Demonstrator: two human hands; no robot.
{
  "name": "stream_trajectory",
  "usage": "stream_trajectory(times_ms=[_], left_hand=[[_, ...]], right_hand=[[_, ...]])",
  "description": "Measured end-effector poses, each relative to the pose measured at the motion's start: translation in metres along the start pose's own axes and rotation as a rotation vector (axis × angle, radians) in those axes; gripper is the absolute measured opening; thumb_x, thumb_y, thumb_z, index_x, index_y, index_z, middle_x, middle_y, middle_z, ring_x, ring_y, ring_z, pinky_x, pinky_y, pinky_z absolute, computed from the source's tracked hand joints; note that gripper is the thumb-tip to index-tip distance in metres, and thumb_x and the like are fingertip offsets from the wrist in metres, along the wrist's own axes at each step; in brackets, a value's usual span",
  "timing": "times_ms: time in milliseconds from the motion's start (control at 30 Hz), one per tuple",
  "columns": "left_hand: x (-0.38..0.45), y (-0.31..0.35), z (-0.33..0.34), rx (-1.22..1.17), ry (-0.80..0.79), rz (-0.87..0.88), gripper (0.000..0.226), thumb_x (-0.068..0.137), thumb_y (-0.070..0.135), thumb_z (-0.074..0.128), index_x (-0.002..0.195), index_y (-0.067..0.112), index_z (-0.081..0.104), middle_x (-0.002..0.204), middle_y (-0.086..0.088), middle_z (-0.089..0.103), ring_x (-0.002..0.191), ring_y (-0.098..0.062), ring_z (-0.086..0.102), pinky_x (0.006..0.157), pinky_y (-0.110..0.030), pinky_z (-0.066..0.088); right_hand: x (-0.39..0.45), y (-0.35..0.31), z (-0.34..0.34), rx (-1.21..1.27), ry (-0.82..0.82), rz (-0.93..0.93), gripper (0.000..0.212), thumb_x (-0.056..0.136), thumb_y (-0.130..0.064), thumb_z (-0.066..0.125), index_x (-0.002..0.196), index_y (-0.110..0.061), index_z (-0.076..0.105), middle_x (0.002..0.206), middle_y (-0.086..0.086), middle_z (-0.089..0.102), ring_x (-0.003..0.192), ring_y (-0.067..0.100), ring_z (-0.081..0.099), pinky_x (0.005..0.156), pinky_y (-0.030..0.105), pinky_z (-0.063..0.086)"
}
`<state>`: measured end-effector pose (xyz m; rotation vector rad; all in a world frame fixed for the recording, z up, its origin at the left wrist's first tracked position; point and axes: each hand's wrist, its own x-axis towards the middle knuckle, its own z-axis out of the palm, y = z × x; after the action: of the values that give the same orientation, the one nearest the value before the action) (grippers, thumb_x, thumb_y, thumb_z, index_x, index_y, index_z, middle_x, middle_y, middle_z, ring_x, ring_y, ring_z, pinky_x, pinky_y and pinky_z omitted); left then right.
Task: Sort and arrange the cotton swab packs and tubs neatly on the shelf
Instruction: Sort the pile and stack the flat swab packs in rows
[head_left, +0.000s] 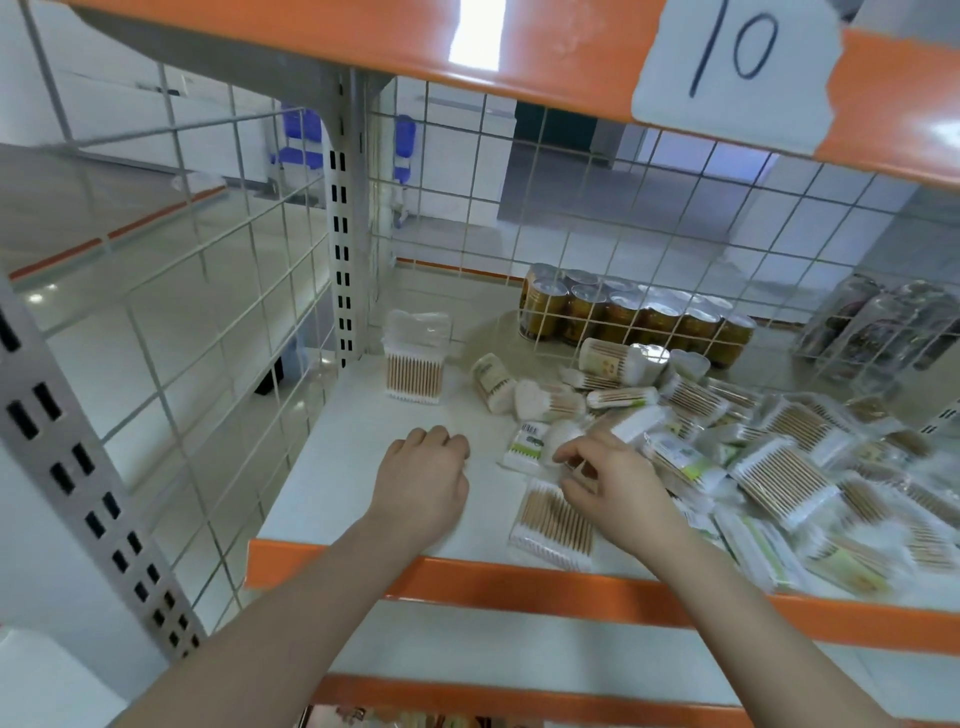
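Observation:
A neat stack of cotton swab packs (414, 364) stands at the shelf's back left corner. Round tubs (492, 383) and heart-shaped tubs (540, 400) lie loose mid-shelf. A jumbled pile of flat packs (784, 478) covers the right side. One flat pack (553, 525) lies near the front edge, partly under my right wrist. My left hand (423, 478) rests on the bare white shelf (337, 457) with fingers curled and holding nothing. My right hand (608, 480) hovers with bent fingers over a white tub (558, 434) and a green-labelled pack (527, 444); no firm grip shows.
A white wire grid (571, 218) closes the back and left side. Behind the grid stand several shrink-wrapped cans (634, 317) and wrapped bottles (878, 332). An orange rail (519, 587) edges the front. The shelf above (467, 47) carries a paper tag marked 10.

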<state>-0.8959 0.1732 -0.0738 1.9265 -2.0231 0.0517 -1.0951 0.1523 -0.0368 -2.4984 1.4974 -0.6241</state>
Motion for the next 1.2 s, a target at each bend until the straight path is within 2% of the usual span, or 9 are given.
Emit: stream_trajectory(times_ms=[133,433,500,567,667,733,833,1000,1200], left_hand=[[-0.010,0.001,-0.003,-0.019,-0.036,0.015,0.034,0.091,0.021,0.039,0.122,0.023,0.051,0.120,0.002,0.052,0.111,-0.019,0.045,0.089,-0.027,0.035],[-0.034,-0.002,-0.008,-0.075,-0.065,0.050,0.034,0.092,0.023,0.038,0.125,0.025,0.049,0.122,0.005,0.050,0.113,-0.017,0.044,0.090,-0.025,0.034],[-0.038,-0.004,-0.008,-0.073,-0.081,0.049,0.034,0.092,0.023,0.038,0.125,0.025,0.049,0.122,0.005,0.050,0.113,-0.017,0.044,0.090,-0.025,0.033],[-0.042,-0.006,-0.008,-0.066,-0.095,0.041,0.034,0.092,0.023,0.039,0.124,0.025,0.050,0.121,0.005,0.051,0.113,-0.017,0.044,0.090,-0.026,0.034],[-0.044,-0.011,-0.009,-0.060,-0.105,0.021,0.034,0.091,0.023,0.039,0.123,0.025,0.050,0.121,0.005,0.051,0.113,-0.017,0.044,0.090,-0.025,0.034],[-0.044,-0.014,-0.009,-0.066,-0.102,0.003,0.033,0.092,0.022,0.040,0.123,0.025,0.051,0.120,0.005,0.051,0.113,-0.017,0.044,0.090,-0.025,0.034],[-0.046,-0.018,-0.010,-0.070,-0.097,-0.021,0.033,0.092,0.022,0.040,0.123,0.025,0.051,0.120,0.006,0.052,0.112,-0.016,0.045,0.089,-0.024,0.035],[-0.046,-0.026,-0.012,-0.066,-0.096,-0.062,0.032,0.091,0.023,0.040,0.121,0.026,0.052,0.119,0.007,0.052,0.111,-0.016,0.046,0.087,-0.024,0.036],[-0.042,-0.030,-0.016,-0.061,-0.082,-0.107,0.032,0.091,0.024,0.041,0.121,0.026,0.052,0.119,0.006,0.053,0.110,-0.015,0.046,0.086,-0.025,0.036]], right_hand=[[-0.016,-0.008,0.005,-0.049,-0.018,0.027,0.023,0.084,-0.022,0.064,0.106,-0.016,0.064,0.101,0.000,0.057,0.090,0.011,0.052,0.072,0.003,0.026],[-0.035,-0.031,0.032,-0.300,-0.051,0.321,0.054,0.086,-0.051,0.054,0.114,-0.006,0.046,0.115,0.012,0.046,0.109,0.030,0.046,0.088,0.031,0.037],[-0.035,-0.038,0.037,-0.320,0.008,0.333,0.060,0.074,-0.049,0.069,0.100,0.003,0.055,0.098,0.019,0.053,0.094,0.039,0.054,0.082,0.040,0.045],[-0.035,-0.039,0.042,-0.373,-0.014,0.304,0.063,0.050,-0.050,0.084,0.074,0.002,0.059,0.070,0.018,0.055,0.062,0.036,0.058,0.060,0.039,0.052],[-0.032,-0.041,0.047,-0.446,-0.029,0.345,0.067,0.039,-0.057,0.085,0.065,0.000,0.059,0.060,0.015,0.053,0.052,0.030,0.054,0.052,0.035,0.050],[-0.030,-0.050,0.039,-0.468,-0.086,0.373,0.070,0.059,-0.060,0.075,0.084,0.003,0.059,0.079,0.018,0.057,0.072,0.032,0.057,0.069,0.038,0.049],[-0.023,-0.049,0.041,-0.419,-0.105,0.397,0.066,0.087,-0.058,0.044,0.122,-0.003,0.041,0.119,0.015,0.046,0.108,0.028,0.044,0.095,0.034,0.032],[-0.017,-0.060,0.055,-0.251,-0.046,0.266,0.058,0.079,-0.047,0.061,0.110,0.000,0.049,0.112,0.019,0.046,0.107,0.036,0.044,0.090,0.040,0.037],[-0.011,-0.065,0.064,0.049,-0.138,0.188,0.048,0.078,-0.041,0.064,0.112,-0.012,0.046,0.115,0.005,0.036,0.110,0.022,0.035,0.089,0.025,0.034]])
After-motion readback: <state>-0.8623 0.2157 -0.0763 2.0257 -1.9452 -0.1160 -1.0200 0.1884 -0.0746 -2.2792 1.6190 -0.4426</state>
